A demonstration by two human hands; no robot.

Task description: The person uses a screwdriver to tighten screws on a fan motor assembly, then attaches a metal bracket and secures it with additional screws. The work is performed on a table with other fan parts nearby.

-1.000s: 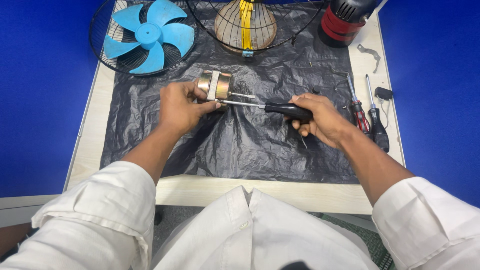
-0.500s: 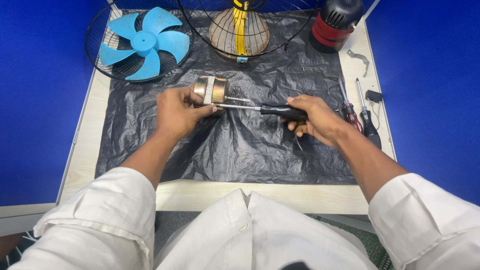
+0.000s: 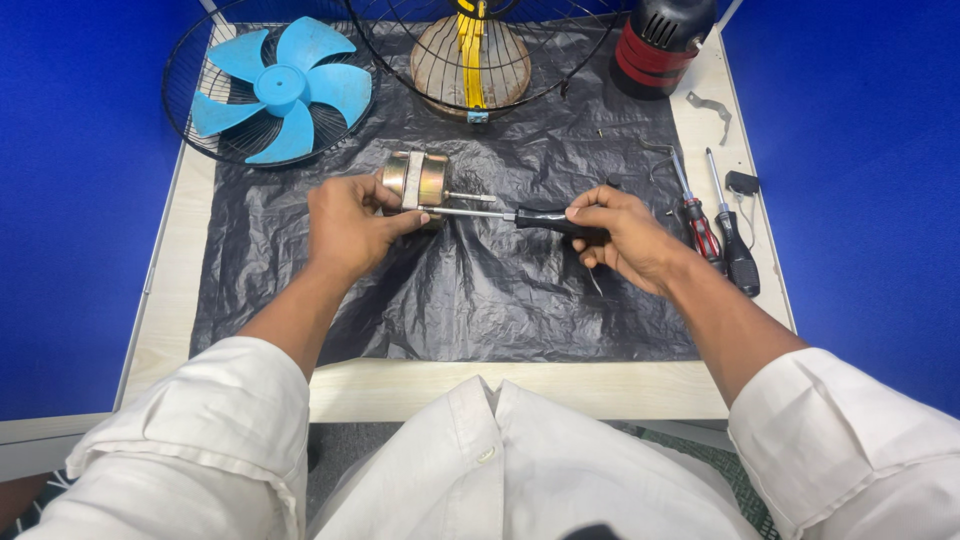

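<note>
— Two grips are seen; how is each one closed?

— The left hand (image 3: 345, 222) is wrapped around a brass-coloured fan motor (image 3: 415, 180), fingers curled over its near side, thumb laid toward the shaft end. The right hand (image 3: 625, 238) is closed on the black handle of a screwdriver (image 3: 520, 215), whose thin shaft is held level and pointed left, its tip brought against the motor's face just below the short protruding shaft.

— How are the arms posed?

— Both forearms are extended forward from white sleeves and angled inward, so that the hands are set facing each other, the screwdriver spanning the gap between them. The motor is held low over a black plastic sheet (image 3: 480, 300), near its upper middle; whether it is rested on the sheet cannot be told.

— What is laid around them?

— A blue fan blade (image 3: 280, 88) is placed in a wire guard at the upper left, another wire guard (image 3: 470, 50) at top centre, a red-and-black housing (image 3: 655, 45) at the upper right. Two further screwdrivers (image 3: 720, 230) are laid just beside the right hand, on the pale table (image 3: 500, 385).
</note>
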